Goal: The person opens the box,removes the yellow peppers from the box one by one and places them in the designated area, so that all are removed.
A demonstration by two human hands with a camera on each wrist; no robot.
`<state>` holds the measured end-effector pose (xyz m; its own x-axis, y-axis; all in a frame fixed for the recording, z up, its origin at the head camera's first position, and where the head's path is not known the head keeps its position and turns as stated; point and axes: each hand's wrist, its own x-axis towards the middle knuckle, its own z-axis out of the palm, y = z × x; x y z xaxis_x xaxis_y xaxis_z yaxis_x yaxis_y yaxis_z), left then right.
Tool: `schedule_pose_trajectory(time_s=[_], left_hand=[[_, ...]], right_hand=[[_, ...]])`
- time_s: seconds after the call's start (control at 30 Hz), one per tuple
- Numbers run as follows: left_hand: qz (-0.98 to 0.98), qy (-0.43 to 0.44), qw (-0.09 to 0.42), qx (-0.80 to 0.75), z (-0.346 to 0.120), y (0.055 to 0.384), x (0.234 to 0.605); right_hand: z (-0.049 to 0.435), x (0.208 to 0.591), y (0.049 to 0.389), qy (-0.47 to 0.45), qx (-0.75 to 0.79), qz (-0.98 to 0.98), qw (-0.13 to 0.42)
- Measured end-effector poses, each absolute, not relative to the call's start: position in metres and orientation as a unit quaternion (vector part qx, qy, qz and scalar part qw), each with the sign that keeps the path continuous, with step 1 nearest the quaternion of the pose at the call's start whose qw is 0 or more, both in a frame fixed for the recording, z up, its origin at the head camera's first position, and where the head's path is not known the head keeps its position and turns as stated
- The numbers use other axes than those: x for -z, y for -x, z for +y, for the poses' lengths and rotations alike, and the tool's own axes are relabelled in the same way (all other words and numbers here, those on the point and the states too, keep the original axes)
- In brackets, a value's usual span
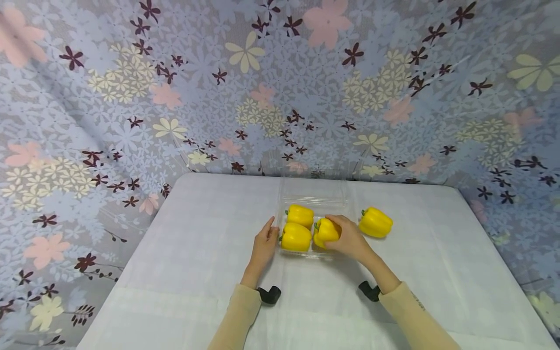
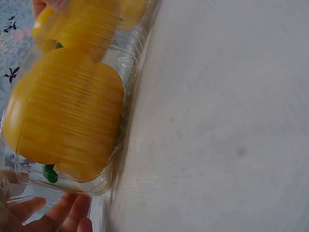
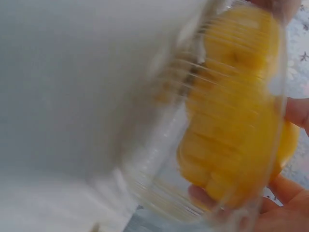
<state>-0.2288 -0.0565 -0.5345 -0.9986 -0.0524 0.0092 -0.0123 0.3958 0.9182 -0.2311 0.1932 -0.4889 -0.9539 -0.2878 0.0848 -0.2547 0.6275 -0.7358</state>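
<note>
Over at the right half of the clear plastic box (image 1: 306,254), the right hand (image 1: 352,239) is gripping a yellow pepper (image 1: 325,232), thumb and fingers curling round it. The left hand (image 1: 265,239) is looking pretty relaxed, straightish fingers touching the box's left side. Two more peppers (image 1: 296,237) are sitting in its left half, and a loose pepper (image 1: 375,222) is lying just outside, on the right.

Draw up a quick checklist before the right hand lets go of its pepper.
1. Lid open behind the box: ok.
2. Front-left pepper and back-left pepper inside: ok.
3. Left hand at the box's left wall: ok.
4. Right hand holding its pepper over the right half: ok.
5. That pepper resting on the box floor: cannot tell.
6. Loose pepper boxed: not ok, on the table.
</note>
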Motion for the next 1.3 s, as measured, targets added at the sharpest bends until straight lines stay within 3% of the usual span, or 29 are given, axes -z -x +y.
schedule_pose_trajectory(time_s=[0.6,1.3], left_hand=[[-0.831,-0.018,0.024,0.555,-0.055,0.230,0.535],[-0.832,-0.022,0.021,0.555,-0.055,0.232,0.533]], right_hand=[[0.219,0.457,0.237,0.136,0.393,0.909,-0.012],[0.265,0.448,0.244,0.105,0.369,0.923,-0.036]])
